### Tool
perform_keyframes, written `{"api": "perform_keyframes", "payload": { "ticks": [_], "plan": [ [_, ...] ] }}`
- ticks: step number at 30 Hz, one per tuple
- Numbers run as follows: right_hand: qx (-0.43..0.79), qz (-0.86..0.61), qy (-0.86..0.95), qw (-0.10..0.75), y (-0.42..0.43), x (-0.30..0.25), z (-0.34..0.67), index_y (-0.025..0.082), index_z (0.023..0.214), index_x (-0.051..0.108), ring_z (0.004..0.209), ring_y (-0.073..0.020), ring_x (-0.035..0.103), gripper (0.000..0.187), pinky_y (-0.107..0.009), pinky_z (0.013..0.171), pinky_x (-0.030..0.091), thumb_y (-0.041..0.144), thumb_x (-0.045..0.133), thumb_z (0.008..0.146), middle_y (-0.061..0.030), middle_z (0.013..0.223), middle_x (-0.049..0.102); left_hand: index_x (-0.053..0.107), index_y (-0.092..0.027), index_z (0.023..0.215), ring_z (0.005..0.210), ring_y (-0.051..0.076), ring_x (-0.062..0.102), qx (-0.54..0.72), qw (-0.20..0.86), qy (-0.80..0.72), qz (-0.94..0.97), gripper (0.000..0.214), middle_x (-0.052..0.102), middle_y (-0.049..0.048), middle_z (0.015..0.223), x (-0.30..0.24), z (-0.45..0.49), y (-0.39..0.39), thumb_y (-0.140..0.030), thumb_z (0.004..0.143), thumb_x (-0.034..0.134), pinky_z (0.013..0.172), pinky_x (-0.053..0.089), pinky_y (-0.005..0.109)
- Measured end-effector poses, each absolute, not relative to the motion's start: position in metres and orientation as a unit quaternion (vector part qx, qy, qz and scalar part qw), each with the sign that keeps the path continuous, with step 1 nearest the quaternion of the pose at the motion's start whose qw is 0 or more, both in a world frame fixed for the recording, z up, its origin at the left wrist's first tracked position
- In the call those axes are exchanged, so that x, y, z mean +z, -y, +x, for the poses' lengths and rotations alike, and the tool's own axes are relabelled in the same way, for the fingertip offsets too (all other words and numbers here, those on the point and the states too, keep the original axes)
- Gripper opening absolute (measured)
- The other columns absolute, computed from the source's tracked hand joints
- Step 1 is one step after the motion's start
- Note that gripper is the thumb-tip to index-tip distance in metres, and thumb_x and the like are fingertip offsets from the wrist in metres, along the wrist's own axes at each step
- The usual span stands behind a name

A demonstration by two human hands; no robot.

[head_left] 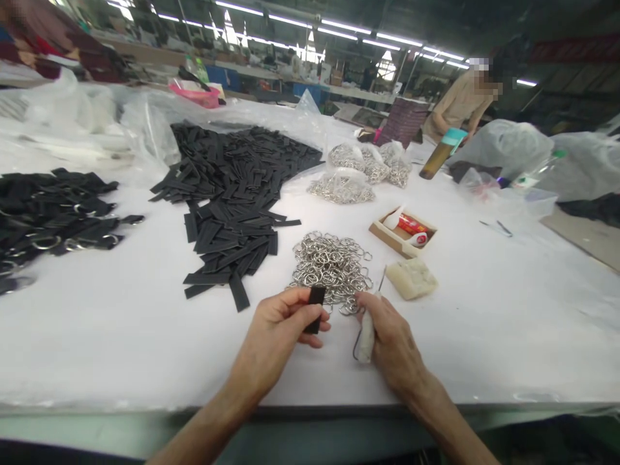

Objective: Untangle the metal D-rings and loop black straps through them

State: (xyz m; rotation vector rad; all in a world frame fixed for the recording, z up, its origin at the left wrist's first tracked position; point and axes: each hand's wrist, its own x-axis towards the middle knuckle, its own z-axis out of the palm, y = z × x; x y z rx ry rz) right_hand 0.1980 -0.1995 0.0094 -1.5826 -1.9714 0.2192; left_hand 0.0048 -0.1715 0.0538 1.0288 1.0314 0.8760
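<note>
My left hand (278, 329) is closed on a short black webbing strip (316, 310), pinched upright between thumb and fingers. In my right hand (390, 332), the fingers are wrapped round an awl (367, 339) with a pale wrapped handle; its thin metal spike points away from me. The right fingertips are at the near edge of a heap of silver metal rings (329, 261), and whether they touch a ring I cannot tell. Just right of the spike lies a pale yellowish block (411, 279). A large pile of black strips (232, 187) spreads out beyond my left hand.
Black straps with rings (53, 219) are heaped at the far left. Behind the loose rings are bagged rings (343, 184) and a small box (402, 234) holding a red item. Thread snips (498, 228) lie at right. A person (460, 103) stands across the table near a bottle (443, 153).
</note>
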Motion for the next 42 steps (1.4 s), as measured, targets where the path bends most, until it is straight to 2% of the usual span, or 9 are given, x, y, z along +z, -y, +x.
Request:
{"api": "perform_keyframes", "payload": {
  "ticks": [4, 10, 12, 20, 23, 26, 30, 34, 42],
  "plan": [
    [0.114, -0.567, 0.744, 0.335, 0.206, 0.005, 0.199, 0.019, 0.104, 0.057, 0.080, -0.0189, 0.057, 0.026, -0.029, 0.071, 0.047, 0.008, 0.044, 0.084, -0.0060, 0.088, 0.061, 0.064, -0.014, 0.085, 0.074, 0.018, 0.067, 0.376, 0.702, -0.448, 0.407, 0.020, 0.068, 0.0048, 0.077, 0.039, 0.016, 0.169, -0.031, 0.073, 0.064, 0.064, 0.057, 0.027],
    [0.116, -0.573, 0.717, 0.379, 0.211, 0.014, 0.204, 0.020, 0.109, 0.056, 0.084, -0.0183, 0.060, 0.022, -0.028, 0.072, 0.048, 0.016, 0.046, 0.089, -0.0062, 0.094, 0.063, 0.064, -0.014, 0.086, 0.076, 0.018, 0.067, 0.380, 0.695, -0.458, 0.405, 0.021, 0.068, 0.0055, 0.081, 0.035, 0.014, 0.170, -0.032, 0.074, 0.064, 0.064, 0.057, 0.027],
    [0.113, -0.551, 0.740, 0.368, 0.209, 0.017, 0.200, 0.020, 0.108, 0.057, 0.083, -0.0189, 0.059, 0.023, -0.029, 0.071, 0.048, 0.014, 0.045, 0.088, -0.0066, 0.092, 0.064, 0.064, -0.014, 0.085, 0.077, 0.019, 0.066, 0.380, 0.691, -0.459, 0.408, 0.021, 0.067, 0.0053, 0.080, 0.036, 0.015, 0.172, -0.032, 0.073, 0.064, 0.065, 0.057, 0.028],
    [-0.023, -0.522, 0.814, 0.253, 0.189, 0.025, 0.179, 0.017, 0.079, 0.056, 0.065, -0.0191, 0.049, 0.021, -0.028, 0.058, 0.035, 0.007, 0.038, 0.086, -0.0040, 0.066, 0.056, 0.065, -0.013, 0.088, 0.075, 0.018, 0.064, 0.379, 0.695, -0.453, 0.410, 0.022, 0.066, 0.0051, 0.077, 0.035, 0.016, 0.175, -0.029, 0.074, 0.061, 0.065, 0.057, 0.029],
    [-0.032, -0.521, 0.815, 0.252, 0.186, 0.022, 0.179, 0.017, 0.077, 0.056, 0.063, -0.0183, 0.047, 0.020, -0.027, 0.056, 0.033, 0.008, 0.040, 0.085, -0.0032, 0.064, 0.055, 0.065, -0.013, 0.088, 0.075, 0.018, 0.064, 0.373, 0.696, -0.451, 0.416, 0.021, 0.065, 0.0045, 0.076, 0.033, 0.016, 0.177, -0.028, 0.074, 0.060, 0.064, 0.056, 0.028],
    [0.022, -0.539, 0.781, 0.315, 0.186, 0.020, 0.183, 0.018, 0.080, 0.056, 0.061, -0.0161, 0.048, 0.018, -0.026, 0.056, 0.035, 0.011, 0.040, 0.086, -0.0017, 0.064, 0.055, 0.065, -0.013, 0.087, 0.074, 0.018, 0.064, 0.371, 0.695, -0.449, 0.421, 0.020, 0.065, 0.0049, 0.076, 0.033, 0.017, 0.177, -0.028, 0.075, 0.059, 0.063, 0.056, 0.028],
    [0.187, -0.602, 0.651, 0.423, 0.188, 0.028, 0.185, 0.020, 0.089, 0.054, 0.065, -0.0133, 0.055, 0.004, -0.023, 0.057, 0.042, 0.021, 0.050, 0.087, 0.0002, 0.075, 0.061, 0.064, -0.013, 0.080, 0.071, 0.018, 0.064, 0.356, 0.686, -0.452, 0.445, 0.017, 0.065, 0.0057, 0.075, 0.034, 0.017, 0.177, -0.027, 0.077, 0.055, 0.061, 0.056, 0.027],
    [0.295, -0.582, 0.576, 0.492, 0.190, 0.042, 0.180, 0.020, 0.085, 0.051, 0.071, -0.0140, 0.059, 0.012, -0.023, 0.060, 0.047, 0.029, 0.060, 0.083, -0.0006, 0.081, 0.063, 0.064, -0.013, 0.077, 0.067, 0.018, 0.063, 0.335, 0.667, -0.446, 0.495, 0.018, 0.063, 0.0049, 0.070, 0.031, 0.017, 0.178, -0.025, 0.080, 0.050, 0.056, 0.054, 0.026],
    [0.314, -0.589, 0.615, 0.419, 0.191, 0.052, 0.174, 0.021, 0.086, 0.055, 0.069, -0.0132, 0.055, 0.002, -0.022, 0.059, 0.043, 0.022, 0.054, 0.085, 0.0011, 0.076, 0.061, 0.060, -0.014, 0.071, 0.061, 0.015, 0.059, 0.315, 0.650, -0.435, 0.538, 0.020, 0.060, 0.0032, 0.068, 0.029, 0.017, 0.178, -0.022, 0.082, 0.046, 0.052, 0.050, 0.024]
  ]
}}
